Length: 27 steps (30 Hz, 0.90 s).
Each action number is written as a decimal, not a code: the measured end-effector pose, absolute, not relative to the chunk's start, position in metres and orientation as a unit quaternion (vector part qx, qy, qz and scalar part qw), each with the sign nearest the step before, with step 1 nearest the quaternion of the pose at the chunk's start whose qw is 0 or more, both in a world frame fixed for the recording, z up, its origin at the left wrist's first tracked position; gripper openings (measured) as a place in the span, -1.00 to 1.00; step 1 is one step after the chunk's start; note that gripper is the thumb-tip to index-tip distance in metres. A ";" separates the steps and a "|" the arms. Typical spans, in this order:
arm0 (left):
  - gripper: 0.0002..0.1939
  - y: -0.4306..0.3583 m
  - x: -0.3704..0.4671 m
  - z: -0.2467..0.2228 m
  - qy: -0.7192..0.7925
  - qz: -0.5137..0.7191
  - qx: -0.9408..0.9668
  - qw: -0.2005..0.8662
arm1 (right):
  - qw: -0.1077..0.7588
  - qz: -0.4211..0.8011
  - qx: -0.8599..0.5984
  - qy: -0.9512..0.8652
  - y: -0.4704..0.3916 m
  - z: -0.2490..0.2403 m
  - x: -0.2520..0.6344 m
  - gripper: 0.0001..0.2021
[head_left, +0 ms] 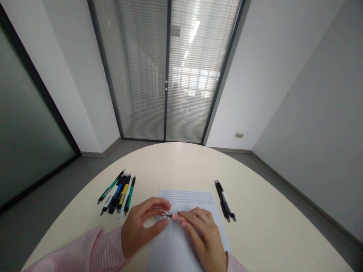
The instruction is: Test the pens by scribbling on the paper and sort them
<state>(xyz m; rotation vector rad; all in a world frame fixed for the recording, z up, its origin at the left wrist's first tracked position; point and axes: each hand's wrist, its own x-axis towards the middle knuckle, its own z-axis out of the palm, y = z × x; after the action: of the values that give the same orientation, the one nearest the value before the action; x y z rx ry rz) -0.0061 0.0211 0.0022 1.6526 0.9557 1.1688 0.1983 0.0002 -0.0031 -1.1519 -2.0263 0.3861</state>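
Note:
My right hand (202, 230) rests over the white sheet of paper (172, 249) with its fingers closed on a slim pink pen (177, 217). The pen lies nearly level, its dark, thin end pointing left; the rest of it is hidden under my fingers. My left hand (144, 219) curves around that dark end, thumb and fingers apart on either side. The left fingertips are very near the pen's end, and whether they touch it is hard to make out. Lines of handwriting fill the paper's far part.
Several click pens (121, 192) in green, white, blue, yellow and black lie in a bunch at left, close to my left wrist. Two black-and-white pens (225, 200) lie side by side right of the paper. The round cream table (181, 162) has its curved far edge before a glass door.

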 end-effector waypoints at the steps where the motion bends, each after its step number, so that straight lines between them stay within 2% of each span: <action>1: -0.77 0.021 -0.006 0.002 0.387 0.477 0.659 0.433 | 0.379 0.152 -0.453 -0.793 0.000 -0.003 0.198 -0.72; 5: -0.92 0.023 -0.009 0.002 0.379 0.483 0.690 0.382 | 0.371 0.152 -0.451 -0.797 0.001 -0.003 0.198 -0.71; 14: -0.93 0.024 -0.007 0.010 0.381 0.460 0.757 0.266 | 0.362 0.110 -0.435 -0.817 0.000 -0.001 0.200 -0.70; 21: -0.93 0.022 -0.007 0.010 0.357 0.445 0.781 0.253 | 0.363 0.088 -0.433 -0.820 0.000 0.001 0.198 -0.70; 24: -0.79 0.024 -0.009 0.008 0.352 0.454 0.781 0.244 | 0.363 0.096 -0.442 -0.815 0.000 0.000 0.198 -0.69; 27: -0.68 0.029 -0.010 0.000 0.366 0.447 0.799 0.169 | 0.375 0.109 -0.451 -0.802 -0.001 -0.002 0.198 -0.69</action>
<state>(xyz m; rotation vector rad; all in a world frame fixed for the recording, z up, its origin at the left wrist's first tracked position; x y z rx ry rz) -0.0102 0.0288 0.0004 2.2713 1.0394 1.2706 0.1979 -0.0009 -0.0023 -1.1548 -2.0539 0.2787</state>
